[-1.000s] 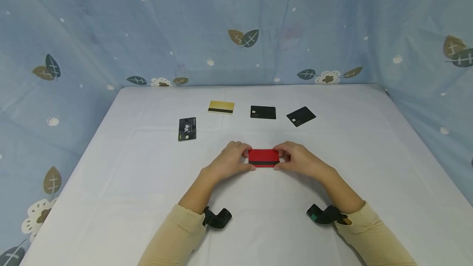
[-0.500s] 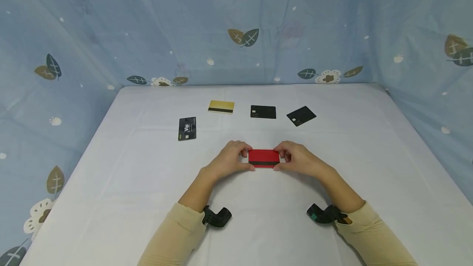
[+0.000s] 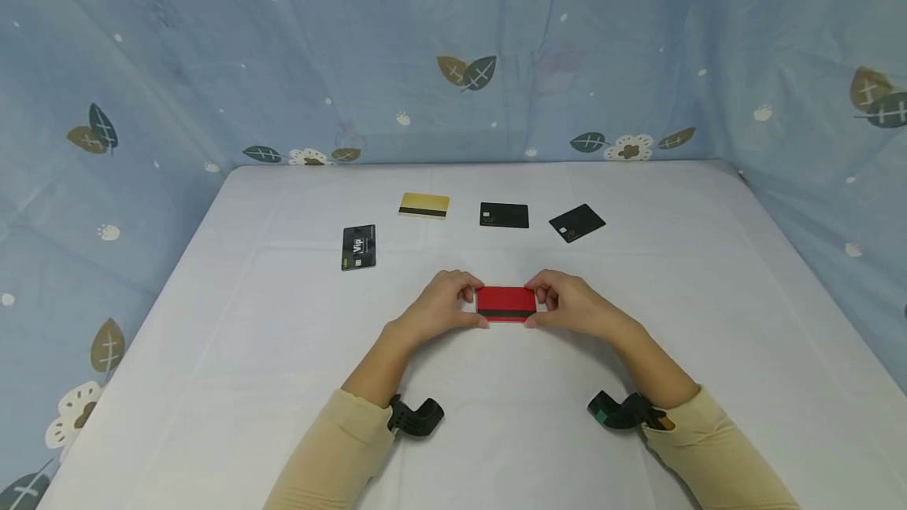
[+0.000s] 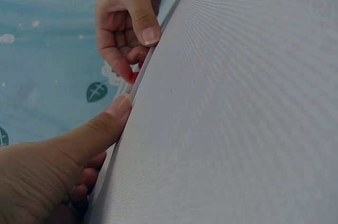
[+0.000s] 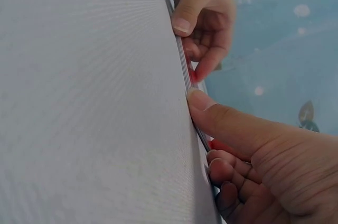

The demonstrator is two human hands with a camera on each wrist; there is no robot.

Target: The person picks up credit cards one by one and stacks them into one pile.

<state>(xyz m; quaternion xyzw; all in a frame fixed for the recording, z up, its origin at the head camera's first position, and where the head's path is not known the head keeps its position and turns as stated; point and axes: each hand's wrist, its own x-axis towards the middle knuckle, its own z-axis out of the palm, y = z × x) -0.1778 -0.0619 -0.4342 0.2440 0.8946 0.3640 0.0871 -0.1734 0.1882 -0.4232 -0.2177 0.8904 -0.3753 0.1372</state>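
A red card (image 3: pixel 506 299) with a black magnetic stripe lies face up near the middle of the white table, its long side facing me. In the right wrist view, several thin layered edges show it tops a stack of cards (image 5: pixel 186 68). My left hand (image 3: pixel 439 307) pinches the left end of the stack, thumb at the near edge and fingers at the far edge. At the other end my right hand (image 3: pixel 575 307) pinches it the same way. Both thumbs press the near edge in the left wrist view, where the red top is mostly hidden.
Beyond the hands lie single cards: a dark Vip card (image 3: pixel 359 247) at left, a gold card (image 3: pixel 423 205) with a dark stripe, a black card (image 3: pixel 505 216), and a tilted black card (image 3: pixel 577 223) at right. A blue patterned curtain (image 3: pixel 453 116) borders the white table (image 3: pixel 248 384).
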